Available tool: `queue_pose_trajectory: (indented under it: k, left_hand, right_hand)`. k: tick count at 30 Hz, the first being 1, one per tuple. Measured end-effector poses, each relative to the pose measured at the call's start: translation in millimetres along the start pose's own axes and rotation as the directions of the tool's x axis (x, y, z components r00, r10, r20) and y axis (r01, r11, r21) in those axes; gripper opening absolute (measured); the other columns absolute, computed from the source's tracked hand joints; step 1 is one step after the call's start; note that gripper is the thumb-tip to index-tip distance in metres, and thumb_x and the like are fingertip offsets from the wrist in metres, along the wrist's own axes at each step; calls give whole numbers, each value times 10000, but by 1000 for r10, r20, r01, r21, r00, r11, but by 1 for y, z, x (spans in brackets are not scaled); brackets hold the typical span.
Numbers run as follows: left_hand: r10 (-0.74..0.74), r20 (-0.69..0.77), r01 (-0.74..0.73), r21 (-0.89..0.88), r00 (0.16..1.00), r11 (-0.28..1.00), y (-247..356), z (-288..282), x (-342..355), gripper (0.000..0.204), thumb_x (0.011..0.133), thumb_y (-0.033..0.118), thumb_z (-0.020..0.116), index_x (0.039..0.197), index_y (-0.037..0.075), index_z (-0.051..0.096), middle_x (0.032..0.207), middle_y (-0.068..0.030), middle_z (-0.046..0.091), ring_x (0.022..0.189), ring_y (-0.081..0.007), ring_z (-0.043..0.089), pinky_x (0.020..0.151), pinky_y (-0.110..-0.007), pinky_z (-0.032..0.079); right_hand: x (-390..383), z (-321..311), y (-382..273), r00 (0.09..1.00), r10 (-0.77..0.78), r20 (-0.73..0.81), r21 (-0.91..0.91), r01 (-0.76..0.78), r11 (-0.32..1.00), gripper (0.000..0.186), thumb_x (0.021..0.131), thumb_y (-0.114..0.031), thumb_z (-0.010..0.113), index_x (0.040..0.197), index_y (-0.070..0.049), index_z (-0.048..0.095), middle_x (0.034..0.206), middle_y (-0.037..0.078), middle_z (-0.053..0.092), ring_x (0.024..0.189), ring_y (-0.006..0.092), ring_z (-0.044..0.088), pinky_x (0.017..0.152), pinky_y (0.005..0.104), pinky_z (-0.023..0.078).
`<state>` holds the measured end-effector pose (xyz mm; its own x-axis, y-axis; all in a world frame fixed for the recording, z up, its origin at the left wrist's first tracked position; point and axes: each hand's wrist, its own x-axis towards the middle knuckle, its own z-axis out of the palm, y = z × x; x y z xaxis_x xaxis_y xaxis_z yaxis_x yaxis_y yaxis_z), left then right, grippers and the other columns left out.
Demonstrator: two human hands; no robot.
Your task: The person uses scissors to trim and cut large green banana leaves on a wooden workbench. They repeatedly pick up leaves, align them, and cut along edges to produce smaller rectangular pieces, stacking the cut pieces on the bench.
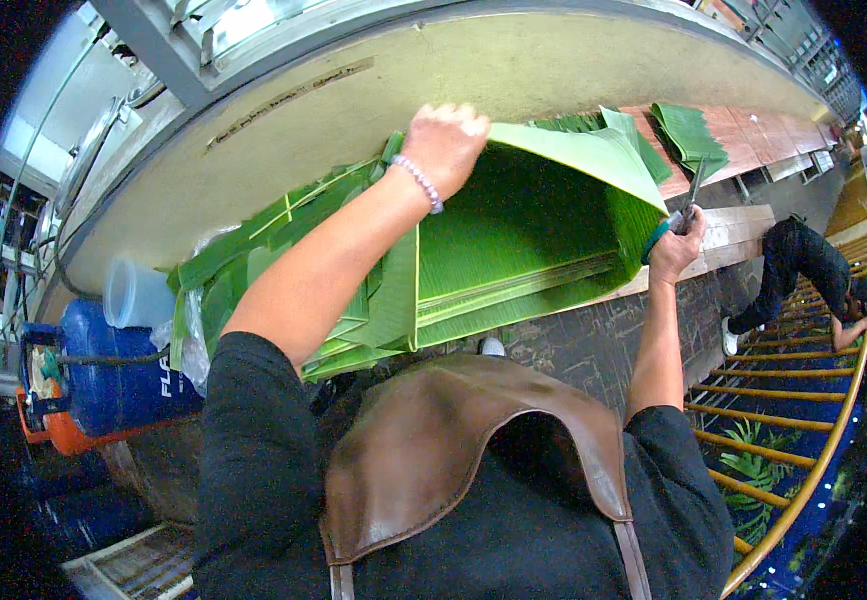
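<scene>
A large green banana leaf [524, 225] spreads in front of me, its upper edge lifted and folded over. My left hand [448, 148], with a beaded bracelet at the wrist, is closed on the leaf's raised far edge. At the leaf's right end, my right hand [676, 248] grips scissors [695, 192] with a teal handle, blades pointing away from me. Whether this hand also pinches the leaf's edge, I cannot tell. More banana leaves [229, 285] lie piled to the left, partly behind my left forearm.
Smaller leaf pieces [689, 135] rest on a brown wooden bench [749, 130] along the yellowish wall [514, 60]. At left stand a blue container [119, 365] and a translucent tub [139, 292]. On the right, a person [804, 265] bends beside a yellow railing [839, 430].
</scene>
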<state>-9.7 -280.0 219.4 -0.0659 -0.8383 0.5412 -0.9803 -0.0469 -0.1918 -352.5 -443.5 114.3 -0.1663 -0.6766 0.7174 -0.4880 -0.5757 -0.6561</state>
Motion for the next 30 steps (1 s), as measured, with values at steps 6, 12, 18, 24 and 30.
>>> queue_pose_trajectory:
  k: [6,12,18,24,30]
  left_hand:
    - [-141,315,123,75,939,990,-31,9,-23,147,786,101,545,801,69,688,824,-162,672,799,-316,674,683,-423,531]
    - [-161,234,125,163,959,979,-46,-42,21,163,792,89,535,745,22,676,764,-225,659,735,-369,677,635,-456,552]
    - [70,-141,-50,142,987,989,-76,-159,54,275,780,68,605,1044,119,659,918,-140,651,857,-335,642,763,-414,516]
    - [179,19,-178,261,984,949,-89,-215,-18,269,703,-9,596,927,111,685,804,-93,566,819,-290,568,750,-404,462]
    - [34,240,-58,95,970,994,-101,-141,-150,342,664,-17,603,968,125,675,804,-93,541,832,-291,544,936,-471,444]
  right_hand:
    - [-5,-19,33,993,121,4,-52,-120,991,329,801,-1,621,1118,-68,559,870,47,599,754,151,583,689,305,483]
    - [-16,-17,17,993,100,70,-62,-95,994,358,792,35,602,1133,-66,560,901,68,614,792,183,619,740,326,504]
    - [-50,5,-17,982,-59,177,164,30,986,389,756,64,590,1124,-61,565,981,91,609,868,209,615,765,315,502]
    - [-111,17,-67,833,-302,462,281,186,942,431,671,12,690,1083,-59,585,870,140,613,807,317,603,730,389,488]
    - [-134,-25,-82,734,-312,604,364,94,927,625,602,-126,837,1150,-44,549,930,148,578,840,323,570,754,392,471]
